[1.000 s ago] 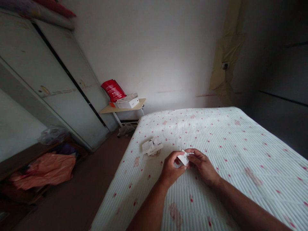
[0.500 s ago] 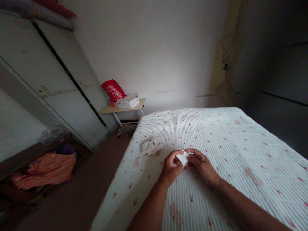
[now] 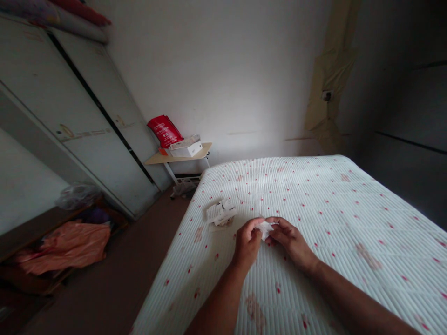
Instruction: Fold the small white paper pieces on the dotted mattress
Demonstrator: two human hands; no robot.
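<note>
Between my two hands is a small white piece of paper [image 3: 265, 230], creased and partly covered by my fingers. My left hand [image 3: 247, 243] pinches its left side with thumb and fingers. On the right side, my right hand [image 3: 291, 242] grips it the same way. Both hands are just above the bed [image 3: 314, 195], which has a white ribbed cover with small red spots. Left of my left hand, a loose pile of printed paper pieces [image 3: 221, 212] lies on the cover.
Beyond the bed's far left corner stands a small table [image 3: 157, 159] with a red bag [image 3: 165, 131] and a white box [image 3: 188, 148]. A pale wardrobe [image 3: 101, 153] lines the left wall. An orange plastic bag [image 3: 66, 246] lies at lower left.
The paper between my hands looks more crumpled, where it was flatter with a clear corner. My left thumb has moved up onto it. The pile and the room look the same.
</note>
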